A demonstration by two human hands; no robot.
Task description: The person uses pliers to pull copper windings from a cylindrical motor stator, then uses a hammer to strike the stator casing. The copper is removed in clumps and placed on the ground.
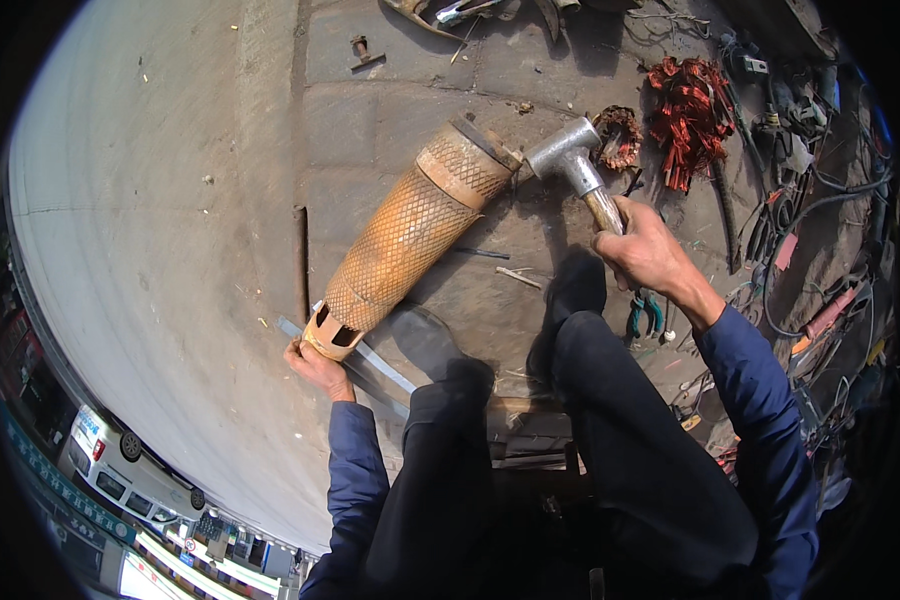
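Observation:
A rusty orange-brown metal cylinder (395, 245) with a diamond mesh pattern lies slanted across the ground, its far end to the right. My left hand (320, 370) is closed around its near end, just below two rectangular slots; some of the fingers are hidden under it. In my right hand (650, 250) is a hammer (570, 158) with a silvery metal head, gripped by its short handle. The hammer head is right beside the cylinder's dark far rim; whether they touch I cannot tell.
Red copper wire (688, 115) lies heaped at the far right, with a smaller wire coil (620, 138) beside it. Green-handled pliers (646, 315) rest by my right leg. Cables and tools clutter the right edge. A rusty bolt-like piece (365, 52) lies at the back.

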